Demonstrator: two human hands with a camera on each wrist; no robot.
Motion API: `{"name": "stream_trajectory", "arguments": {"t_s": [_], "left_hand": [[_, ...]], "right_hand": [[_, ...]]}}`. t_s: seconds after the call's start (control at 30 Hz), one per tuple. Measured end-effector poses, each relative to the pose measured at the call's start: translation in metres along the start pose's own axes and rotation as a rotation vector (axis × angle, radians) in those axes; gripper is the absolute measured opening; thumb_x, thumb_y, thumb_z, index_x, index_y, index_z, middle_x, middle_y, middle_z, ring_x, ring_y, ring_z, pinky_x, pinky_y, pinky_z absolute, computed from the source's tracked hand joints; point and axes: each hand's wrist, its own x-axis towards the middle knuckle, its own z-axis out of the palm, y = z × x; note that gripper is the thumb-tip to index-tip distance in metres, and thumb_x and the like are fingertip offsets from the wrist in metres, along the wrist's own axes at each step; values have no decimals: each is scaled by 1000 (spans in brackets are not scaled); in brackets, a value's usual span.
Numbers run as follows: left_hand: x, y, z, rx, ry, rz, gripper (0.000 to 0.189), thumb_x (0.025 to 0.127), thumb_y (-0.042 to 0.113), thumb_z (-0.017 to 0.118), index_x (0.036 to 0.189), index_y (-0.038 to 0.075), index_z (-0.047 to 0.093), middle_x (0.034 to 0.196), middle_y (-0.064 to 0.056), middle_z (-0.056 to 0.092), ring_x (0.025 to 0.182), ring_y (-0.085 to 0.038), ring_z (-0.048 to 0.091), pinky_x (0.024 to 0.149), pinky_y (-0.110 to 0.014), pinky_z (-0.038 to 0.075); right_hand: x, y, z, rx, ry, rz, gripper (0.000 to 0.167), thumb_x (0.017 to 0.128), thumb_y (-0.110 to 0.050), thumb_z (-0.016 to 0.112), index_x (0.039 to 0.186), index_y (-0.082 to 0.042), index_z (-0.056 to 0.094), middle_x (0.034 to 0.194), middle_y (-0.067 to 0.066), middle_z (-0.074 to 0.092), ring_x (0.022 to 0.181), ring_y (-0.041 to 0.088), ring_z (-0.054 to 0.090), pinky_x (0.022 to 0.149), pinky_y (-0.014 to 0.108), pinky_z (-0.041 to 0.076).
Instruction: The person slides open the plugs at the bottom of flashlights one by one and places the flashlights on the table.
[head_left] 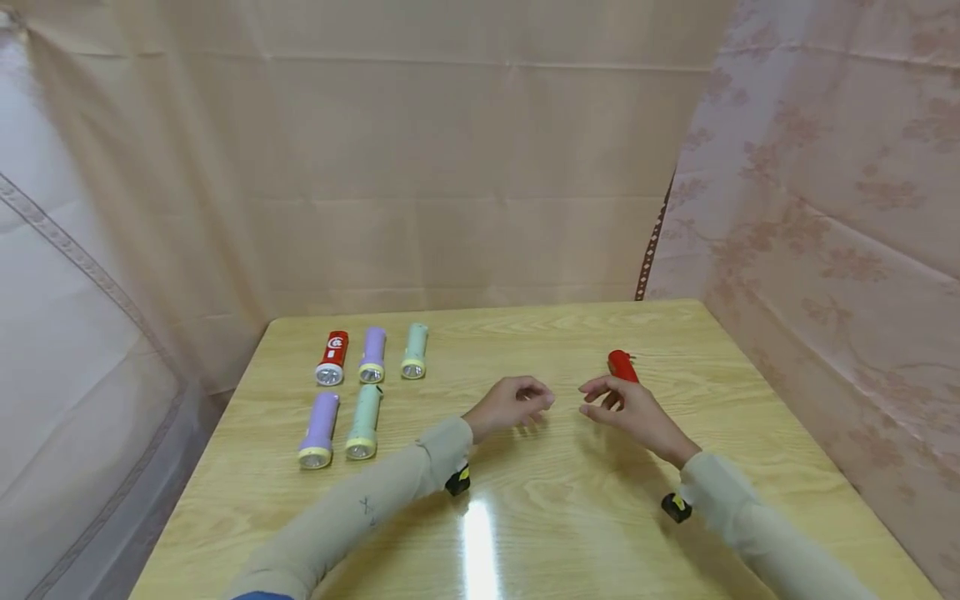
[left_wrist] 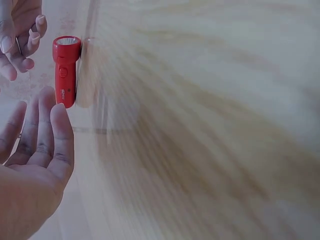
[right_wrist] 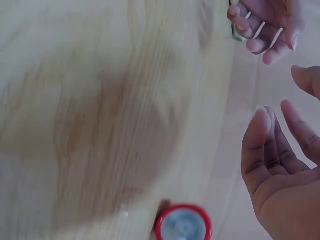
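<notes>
From here I see the left hand (head_left: 512, 407) and right hand (head_left: 633, 414) over the bench (head_left: 570, 508), fingers loosely bent, both holding nothing. The red flashlight (head_left: 622, 365) lies right of centre in my head view, partly hidden behind the right hand. I'd expect it to be light, stiff and a little slick, its clear lens (left_wrist: 67, 41) the fragile part. I'd grip it mid-barrel, keeping off the switch (left_wrist: 63, 72). Five other flashlights (head_left: 365, 421) lie at centre left.

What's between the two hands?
Just tabletop, seen in the head view: the gap between the left hand and right hand is bare, and neither holds anything.
</notes>
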Motion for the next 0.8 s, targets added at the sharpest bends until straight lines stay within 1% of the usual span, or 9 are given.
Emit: {"name": "stream_trajectory", "arguments": {"t_s": [0.07,0.2,0.33,0.53,0.67,0.8], "left_hand": [[-8,0,-3,0,-5,-1,29,103,38,64,120,14,69,109,-1,69,96,-30,71,80,-41,60],[-23,-2,-9,3,-5,-3,30,103,38,64,120,13,69,108,-1,69,96,-31,71,80,-42,60],[-35,-5,-13,7,-1,-10,33,103,38,65,121,11,70,106,-1,69,95,-29,70,79,-40,60],[-49,-10,-14,-2,2,-17,35,102,38,66,123,10,69,108,-3,71,92,-25,70,77,-39,59],[-57,-12,-15,-11,10,-18,37,103,37,65,123,7,68,108,-7,71,92,-27,70,76,-40,58],[-62,-13,-16,-24,25,-27,36,103,37,66,122,6,69,108,-9,70,92,-29,69,77,-41,58]], "right_hand": [[-1,-3,5,0,-27,-11,34,95,-34,76,122,-14,68,119,10,68,92,24,62,73,31,55],[-3,-10,15,-11,-73,-22,39,95,-39,76,123,-13,69,113,1,70,93,22,63,74,31,56],[-5,-15,25,-6,-105,-39,39,96,-38,74,123,-10,68,111,1,70,94,23,61,75,31,54],[-9,-18,35,24,-141,-31,38,97,-37,74,124,-11,68,110,0,69,95,24,61,74,31,54],[-11,-18,43,22,-165,-29,36,98,-36,72,125,-12,67,111,1,68,95,24,61,73,31,54],[-10,-18,49,19,-189,-30,34,100,-33,71,126,-11,67,111,2,67,93,24,62,70,31,54]]}}
